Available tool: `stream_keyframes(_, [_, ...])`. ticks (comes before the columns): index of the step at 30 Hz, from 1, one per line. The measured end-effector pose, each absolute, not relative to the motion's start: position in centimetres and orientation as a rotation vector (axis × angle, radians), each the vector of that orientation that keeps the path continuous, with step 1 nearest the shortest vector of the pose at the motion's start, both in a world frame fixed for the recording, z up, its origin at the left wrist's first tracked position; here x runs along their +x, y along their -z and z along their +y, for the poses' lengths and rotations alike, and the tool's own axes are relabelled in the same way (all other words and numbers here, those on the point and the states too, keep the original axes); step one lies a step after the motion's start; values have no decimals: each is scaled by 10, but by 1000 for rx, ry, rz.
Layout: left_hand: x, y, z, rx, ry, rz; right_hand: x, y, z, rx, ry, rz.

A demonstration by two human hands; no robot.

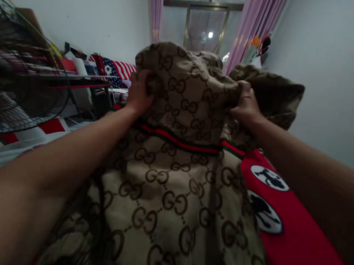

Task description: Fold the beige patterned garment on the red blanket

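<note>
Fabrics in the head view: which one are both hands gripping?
The tan blanket with brown interlocking rings and a red-green stripe; left hand and right hand clutch its raised edge. The red fabric with round black-and-white patches lies untouched underneath.

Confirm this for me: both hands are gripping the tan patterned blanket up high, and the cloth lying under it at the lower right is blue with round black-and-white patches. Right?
Not quite. The head view shows the left hand and the right hand both gripping the tan patterned blanket up high, but the cloth under it at the lower right is red, not blue. Its round patches are black and white, as you said.
</note>
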State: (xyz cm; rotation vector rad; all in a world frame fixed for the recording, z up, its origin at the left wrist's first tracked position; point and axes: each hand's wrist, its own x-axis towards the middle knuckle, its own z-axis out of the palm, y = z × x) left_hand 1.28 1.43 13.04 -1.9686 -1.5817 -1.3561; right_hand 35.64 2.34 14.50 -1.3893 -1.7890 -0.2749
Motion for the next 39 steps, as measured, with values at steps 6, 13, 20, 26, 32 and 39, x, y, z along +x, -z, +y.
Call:
stream_keyframes(6, [15,-78,52,-2421,563,-2141,347,-103,30,-1365,101,-2022])
stream_keyframes(13, [-10,5,-19,-2866,-72,-1813,370,-13,-73,-769,16,-2689])
stream_keyframes(20, [-21,10,-47,-2955,-92,-1741,396,-17,-107,-747,106,-2892])
stream_keyframes(26, [-27,11,-78,-3116,-80,-1566,479,-1,-100,-1180,74,-2297])
stream_keyframes(32, [-21,-23,-120,-3301,98,-1618,507,27,-104,-1631,-253,-1916])
stream_keyframes(39, [-11,-26,-173,-3283,-119,-1541,465,34,-128,-1712,-576,-1726])
